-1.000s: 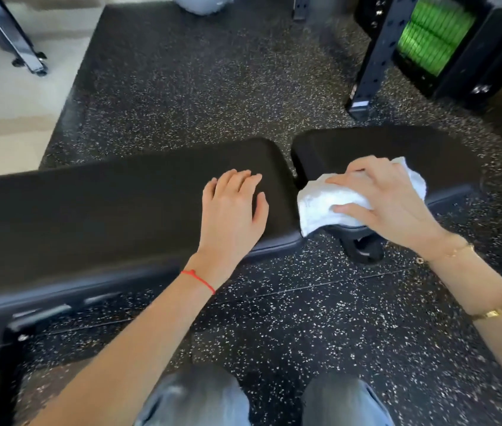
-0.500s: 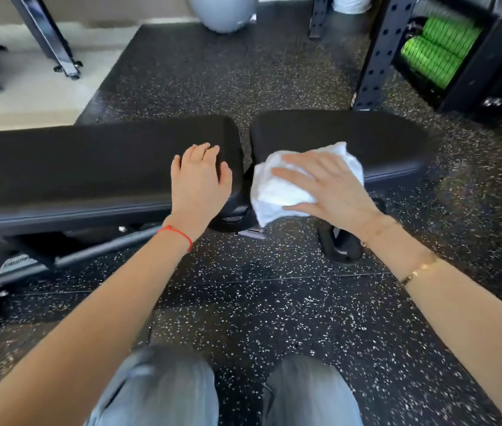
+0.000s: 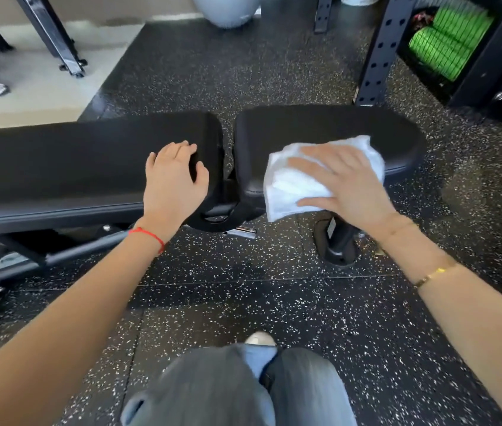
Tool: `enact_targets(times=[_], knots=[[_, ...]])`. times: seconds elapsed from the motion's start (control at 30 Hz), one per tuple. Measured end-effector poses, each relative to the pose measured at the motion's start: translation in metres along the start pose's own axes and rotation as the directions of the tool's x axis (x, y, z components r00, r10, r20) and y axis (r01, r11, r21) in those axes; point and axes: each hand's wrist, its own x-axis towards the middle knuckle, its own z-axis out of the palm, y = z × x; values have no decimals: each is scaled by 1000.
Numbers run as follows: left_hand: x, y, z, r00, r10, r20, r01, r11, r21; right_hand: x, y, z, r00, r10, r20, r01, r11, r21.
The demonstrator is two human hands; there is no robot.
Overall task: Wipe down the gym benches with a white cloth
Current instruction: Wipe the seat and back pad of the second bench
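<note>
The right hand point(image 3: 348, 182) lies flat, fingers spread, pressing the cloth point(image 3: 292, 186) onto the near edge of the seat pad point(image 3: 320, 127); part of the cloth hangs over that edge. The left hand point(image 3: 174, 179) rests on the back pad point(image 3: 74, 161) near the gap, fingers relaxed, holding nothing. Judged status: wiping is in progress on the seat pad. Whether either pad surface is already clean cannot be determined, since no wet streaks show. The back pad probably remains.
</note>
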Motion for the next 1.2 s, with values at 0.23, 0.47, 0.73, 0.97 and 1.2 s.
enact_targets(times=[0.23, 0.47, 0.73, 0.97, 1.2], knots=[[-1, -1, 3, 1000, -2, -7, 2, 1000, 4, 19, -26, 1, 999, -8, -31, 8, 1000, 5], [-1, -3, 2, 1000, 9, -19, -9, 1000, -3, 17, -24, 3, 998, -51, -44, 53, 998, 33], [-3, 0, 4, 1000, 2, -9, -2, 1000, 3, 2, -5, 3, 996, 71, -61, -70, 997, 26], [-2, -3, 3, 1000, 12, -27, -12, 1000, -13, -23, 21, -2, 992, 128, -23, -124, 984, 124], [-3, 0, 3, 1000, 7, -21, -7, 1000, -5, -33, 47, -20, 973, 228, 46, -232, 965, 123]])
